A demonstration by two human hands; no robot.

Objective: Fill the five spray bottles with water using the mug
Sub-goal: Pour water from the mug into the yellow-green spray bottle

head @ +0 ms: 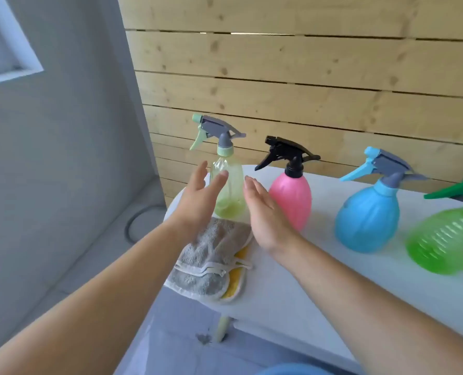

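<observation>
While the pale bottle (229,185) is capped: the step in hand looks to be taking it up to open it. Grip the body low with one hand and turn the collar with the other, not the trigger. Keep it upright so the sprayer lifts straight out.
Left hand (197,196): open, fingers straight and a little spread, holding nothing. Its fingertips lie across the bottle's left shoulder in this view, but contact cannot be told.
Right hand (265,212): open, fingers straight and close together, holding nothing. It is just beside the bottle's right flank and seems not to touch it.
Hands as a pair: apart, palms turned toward each other, with the bottle between the fingertips.
Pale bottle: upright on the table (292,293), sprayer screwed on. It looks nearly empty, so it is likely light and easy to tip if closed on from one side only.
Other bottles: the pink bottle (291,201) is just right of the right hand. The blue bottle (368,220) and green bottle (446,239) are farther right. All three stand upright and capped. A fifth shows only as a sliver beyond the green one.
Mug: not in view.
Cloth (211,261): below the wrists, at the table's edge.
</observation>
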